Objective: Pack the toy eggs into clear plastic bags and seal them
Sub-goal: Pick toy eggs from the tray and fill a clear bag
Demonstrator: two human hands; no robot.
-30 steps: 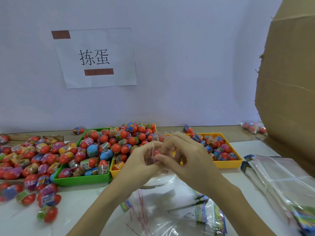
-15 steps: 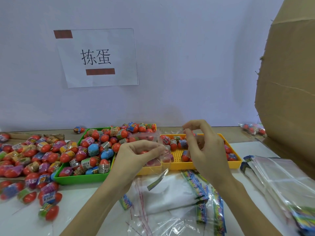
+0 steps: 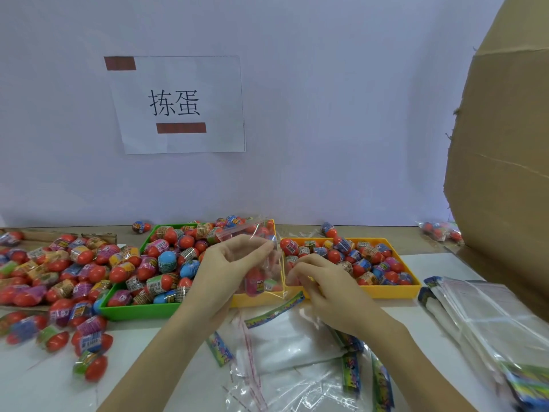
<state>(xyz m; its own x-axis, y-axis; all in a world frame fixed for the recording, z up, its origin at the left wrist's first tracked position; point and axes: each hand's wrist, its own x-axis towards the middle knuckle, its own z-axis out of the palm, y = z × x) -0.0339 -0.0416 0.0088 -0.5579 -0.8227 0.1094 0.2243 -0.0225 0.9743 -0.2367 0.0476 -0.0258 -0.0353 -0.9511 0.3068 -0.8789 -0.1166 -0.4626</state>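
Observation:
My left hand (image 3: 234, 263) pinches the top of a clear plastic bag (image 3: 261, 257) and holds it upright over the trays. A few toy eggs (image 3: 258, 283) sit at the bag's bottom. My right hand (image 3: 320, 283) is just right of the bag, its fingers curled down over eggs at the front left corner of the right yellow tray (image 3: 395, 292). Whether those fingers grip an egg is hidden. A green tray (image 3: 139, 312) on the left is heaped with red and coloured eggs.
Loose eggs (image 3: 59, 263) cover the table's left side. Flat clear bags (image 3: 291, 346) lie in front of me and a stack of bags (image 3: 490, 316) at the right. A cardboard box (image 3: 505, 173) rises on the right, with a filled bag (image 3: 439, 231) behind. A paper sign (image 3: 178, 105) hangs on the wall.
My right hand let go of the bag's top edge and dropped down to the eggs in the yellow tray. My left hand keeps the bag up, with its mouth now higher.

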